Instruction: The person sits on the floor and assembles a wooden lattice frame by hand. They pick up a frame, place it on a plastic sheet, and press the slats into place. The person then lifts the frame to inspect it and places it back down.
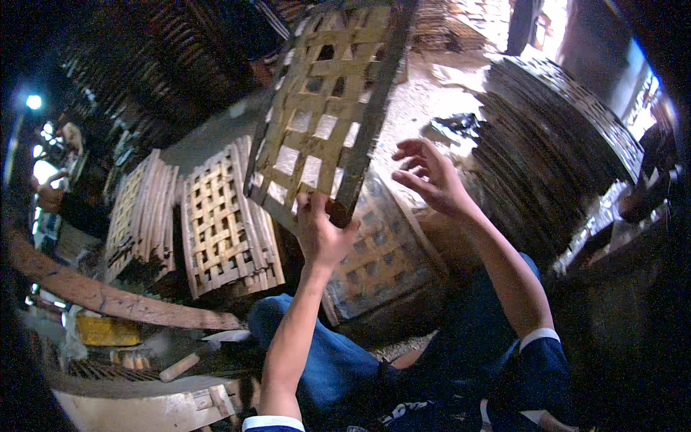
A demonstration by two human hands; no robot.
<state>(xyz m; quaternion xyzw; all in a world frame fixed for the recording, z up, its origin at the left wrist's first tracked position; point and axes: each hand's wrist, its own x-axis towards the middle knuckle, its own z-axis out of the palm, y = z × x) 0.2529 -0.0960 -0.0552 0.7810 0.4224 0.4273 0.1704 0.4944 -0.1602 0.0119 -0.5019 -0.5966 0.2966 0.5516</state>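
Note:
A woven lattice panel (pixel 327 106) with a dark frame is raised and tilted in front of me, its open squares letting light through. My left hand (pixel 325 237) grips its lower edge, fingers behind the slats and thumb toward the right corner. To the right of the panel, my right hand (pixel 430 178) hangs in the air with fingers spread and slightly curled, touching nothing. Below, near my knees, another framed lattice panel (pixel 378 248) lies slanted, partly covered by my left hand and the raised panel.
Stacks of pale lattice panels (pixel 219 216) stand at left. A tall stack of dark panels (pixel 554 144) is at right, beside crumpled black plastic (pixel 457 127). A curved wooden beam (pixel 122 299), yellow container (pixel 108 332) and short wooden stick (pixel 180 367) lie lower left. Another person's arm (pixel 79 212) shows far left.

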